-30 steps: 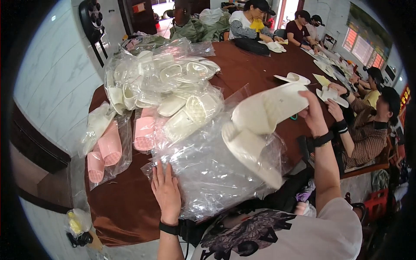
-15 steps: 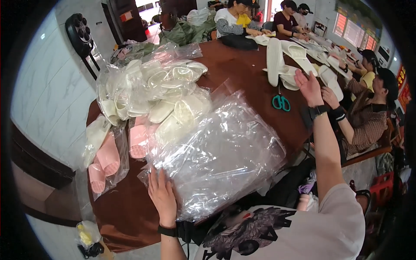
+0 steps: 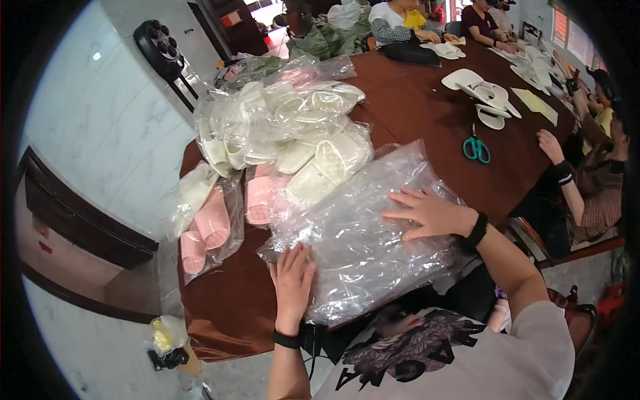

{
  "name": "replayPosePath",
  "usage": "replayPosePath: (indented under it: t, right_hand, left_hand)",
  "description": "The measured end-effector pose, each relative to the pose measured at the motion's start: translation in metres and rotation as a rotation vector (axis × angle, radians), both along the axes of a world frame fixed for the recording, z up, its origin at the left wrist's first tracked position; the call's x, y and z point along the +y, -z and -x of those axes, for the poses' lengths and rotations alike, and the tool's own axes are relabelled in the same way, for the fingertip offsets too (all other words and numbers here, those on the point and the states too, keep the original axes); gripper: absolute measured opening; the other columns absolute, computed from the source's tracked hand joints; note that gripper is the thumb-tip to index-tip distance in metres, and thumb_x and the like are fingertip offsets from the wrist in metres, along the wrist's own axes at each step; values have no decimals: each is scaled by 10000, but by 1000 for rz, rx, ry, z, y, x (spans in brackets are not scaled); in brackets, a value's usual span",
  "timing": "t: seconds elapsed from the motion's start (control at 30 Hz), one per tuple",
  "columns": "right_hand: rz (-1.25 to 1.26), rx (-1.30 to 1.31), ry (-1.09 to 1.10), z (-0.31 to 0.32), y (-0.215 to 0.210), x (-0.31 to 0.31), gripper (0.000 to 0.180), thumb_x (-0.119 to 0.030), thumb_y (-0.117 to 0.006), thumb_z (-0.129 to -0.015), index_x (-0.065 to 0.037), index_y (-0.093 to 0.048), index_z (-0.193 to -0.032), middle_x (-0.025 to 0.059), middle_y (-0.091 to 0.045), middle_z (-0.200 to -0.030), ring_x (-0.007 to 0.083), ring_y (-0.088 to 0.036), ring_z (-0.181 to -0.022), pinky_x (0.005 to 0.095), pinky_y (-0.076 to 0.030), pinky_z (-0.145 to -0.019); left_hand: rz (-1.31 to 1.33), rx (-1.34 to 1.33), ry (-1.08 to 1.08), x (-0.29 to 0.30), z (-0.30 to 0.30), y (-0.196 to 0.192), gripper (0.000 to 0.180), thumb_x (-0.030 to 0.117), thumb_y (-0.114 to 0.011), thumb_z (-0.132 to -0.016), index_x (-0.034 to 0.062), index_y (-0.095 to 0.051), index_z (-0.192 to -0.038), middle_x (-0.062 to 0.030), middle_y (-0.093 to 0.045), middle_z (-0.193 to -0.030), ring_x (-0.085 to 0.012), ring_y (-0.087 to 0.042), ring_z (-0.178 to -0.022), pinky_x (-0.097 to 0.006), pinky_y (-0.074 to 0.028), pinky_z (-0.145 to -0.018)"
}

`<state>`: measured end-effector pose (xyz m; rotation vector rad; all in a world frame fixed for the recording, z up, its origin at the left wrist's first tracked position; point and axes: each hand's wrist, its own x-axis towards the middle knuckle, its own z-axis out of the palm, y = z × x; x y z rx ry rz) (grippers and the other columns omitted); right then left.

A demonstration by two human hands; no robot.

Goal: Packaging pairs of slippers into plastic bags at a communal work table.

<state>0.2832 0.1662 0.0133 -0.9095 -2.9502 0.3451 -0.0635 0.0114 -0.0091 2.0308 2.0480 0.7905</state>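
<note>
A stack of clear plastic bags (image 3: 360, 247) lies in front of me on the brown-covered table. My left hand (image 3: 291, 285) rests with outstretched fingers on the left near edge of the stack. Over its right part my right hand (image 3: 430, 213) is spread open, palm down, apparently touching the top bag. Neither hand holds anything. Past the stack, to the left, cream slippers (image 3: 320, 160) in clear bags are heaped up. Pink slippers (image 3: 212, 220) in clear wrapping lie at the left edge of the table.
Green-handled scissors (image 3: 476, 149) lie beyond my right hand. Behind them are loose white slippers (image 3: 485, 93) and a pale yellow sheet (image 3: 535, 105). A co-worker's hand (image 3: 551, 147) is at the right table edge. Other people sit around the far side. A black fan-like stand (image 3: 160, 50) is at the left wall.
My right hand has come back from the loose white slippers onto the bags. Those slippers now lie lower and farther back. My left hand stays at the stack's edge; the whole view has shifted.
</note>
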Motion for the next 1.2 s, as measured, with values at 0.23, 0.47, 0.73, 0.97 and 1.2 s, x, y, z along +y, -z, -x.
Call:
replayPosePath:
  t: [0.23, 0.47, 0.73, 0.97, 1.2]
  right_hand:
    - [36, 93, -17, -4, 22, 6, 710, -573, -647, -854, -318, -448, -1486, 149, -330, -1586, 414, -307, -1452, 675, -258, -1104]
    - [57, 211, -16, -15, 25, 12, 696, -574, -625, -878, -268, -459, -1481, 145, -405, -1547, 407, -369, -1419, 601, -310, -1103]
    - [55, 178, 34, -12, -1, 0, 698, -472, -626, -914, -219, -388, -1519, 217, -453, -1475, 406, -381, -1409, 547, -353, -1104]
    - [151, 439, -29, -21, 0, -1, 630, -357, -654, -907, -156, -446, -1468, 177, -600, -1192, 369, -580, -1105, 446, -477, -947]
    - [139, 403, 11, -24, 16, 4, 594, -327, -644, -912, -120, -471, -1441, 173, -610, -1166, 365, -581, -1097, 437, -471, -964]
  left_hand:
    - [-132, -271, 39, -4, 18, -67, 300, 78, -654, -913, 10, -655, -1205, -190, -688, -1147, -329, -669, -1048, -385, -517, -905]
    - [-189, -222, 323, 120, -26, -127, 329, 101, -656, -922, 19, -622, -1239, -186, -635, -1232, -332, -620, -1127, -382, -494, -937]
    - [-570, 606, 200, 273, -49, -97, 356, 132, -653, -888, 122, -605, -1241, -132, -582, -1324, -337, -586, -1169, -510, -377, -1084]
    - [-751, 16, -125, 322, 89, -120, 123, 121, -523, -986, 80, -598, -1074, -128, -647, -889, -297, -649, -890, -491, -513, -812]
    - [-947, -1050, 80, 268, 56, -209, 145, 129, -455, -1045, 27, -495, -1140, -84, -579, -1085, -206, -628, -950, -416, -556, -894]
